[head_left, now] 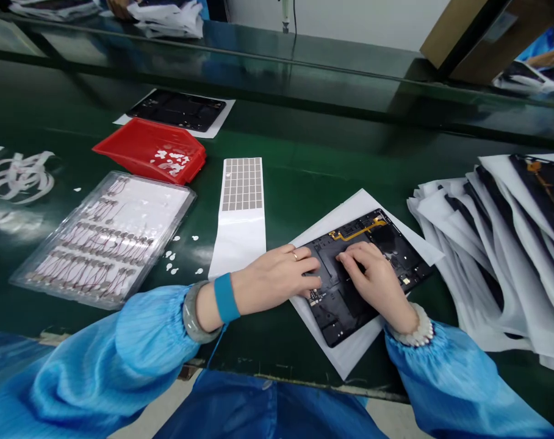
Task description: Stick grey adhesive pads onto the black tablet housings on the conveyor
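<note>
A black tablet back housing (336,305) with a yellow-orange flex cable (362,231) lies inner side up on a white sheet (320,341), turned at an angle. My left hand (281,272) grips the left edge of the housing, its curled fingers over the rim and its thumb hidden. Over the middle of the housing, my right hand (373,277) has thumb and forefinger pinched together at the inner surface. Whatever may be between those fingertips is too small to make out. A strip of grey adhesive pads (243,184) on white backing lies left of the housing.
A clear tray (162,201) holds rows of small wired round parts. Behind it stands a red bin (140,146) with white scraps, and another black housing (179,110). Stacked, sheet-wrapped housings (482,244) lie at right. White strips (21,177) curl at left. A raised shelf (259,55) runs along the back.
</note>
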The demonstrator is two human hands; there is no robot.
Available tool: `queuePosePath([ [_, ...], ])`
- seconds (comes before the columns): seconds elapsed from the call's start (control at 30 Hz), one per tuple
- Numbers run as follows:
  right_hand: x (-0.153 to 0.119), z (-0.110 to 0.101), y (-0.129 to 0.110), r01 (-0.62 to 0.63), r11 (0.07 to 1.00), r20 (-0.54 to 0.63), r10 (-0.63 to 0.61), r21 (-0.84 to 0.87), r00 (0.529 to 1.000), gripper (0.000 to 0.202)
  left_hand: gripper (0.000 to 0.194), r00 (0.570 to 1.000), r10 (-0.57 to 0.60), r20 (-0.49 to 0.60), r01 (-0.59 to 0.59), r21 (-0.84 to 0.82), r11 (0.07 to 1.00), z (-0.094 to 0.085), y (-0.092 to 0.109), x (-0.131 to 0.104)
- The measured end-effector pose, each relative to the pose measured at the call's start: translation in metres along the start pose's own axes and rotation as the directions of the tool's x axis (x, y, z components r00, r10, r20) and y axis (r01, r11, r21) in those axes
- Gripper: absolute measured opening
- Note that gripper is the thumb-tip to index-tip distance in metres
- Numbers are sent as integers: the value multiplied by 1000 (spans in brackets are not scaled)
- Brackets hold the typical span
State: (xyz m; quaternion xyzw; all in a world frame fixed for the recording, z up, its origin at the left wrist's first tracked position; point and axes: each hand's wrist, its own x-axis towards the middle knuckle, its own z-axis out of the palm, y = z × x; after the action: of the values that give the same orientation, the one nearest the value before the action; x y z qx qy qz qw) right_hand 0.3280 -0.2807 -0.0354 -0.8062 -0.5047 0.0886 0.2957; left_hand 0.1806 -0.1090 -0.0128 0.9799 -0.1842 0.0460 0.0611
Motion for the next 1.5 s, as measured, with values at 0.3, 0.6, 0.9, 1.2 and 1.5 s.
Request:
queuePosePath([
  [0.3,0,-2,-1,3,1000,0,-3,-13,1000,26,21,998,-67,10,68,-26,997,2,5,-1],
  [0.6,0,-1,-2,10,1000,-1,-10,-24,1000,25,26,994,-107,-34,107,-26,994,5,8,-4],
  [0.9,0,-2,-2,20,1000,-11,-20,-8,1000,23,36,984,-173,-51,171,-30,985,3,5,-7],
  [1.2,1,0,0,26,1000,-6,-26,3,1000,25,32,995,-84,-56,84,-3,996,11,13,-8],
  [1.5,-9,15,76,94,995,15,-94,-20,995,33,16,950,-287,-122,291,15,957,-37,23,-77],
])
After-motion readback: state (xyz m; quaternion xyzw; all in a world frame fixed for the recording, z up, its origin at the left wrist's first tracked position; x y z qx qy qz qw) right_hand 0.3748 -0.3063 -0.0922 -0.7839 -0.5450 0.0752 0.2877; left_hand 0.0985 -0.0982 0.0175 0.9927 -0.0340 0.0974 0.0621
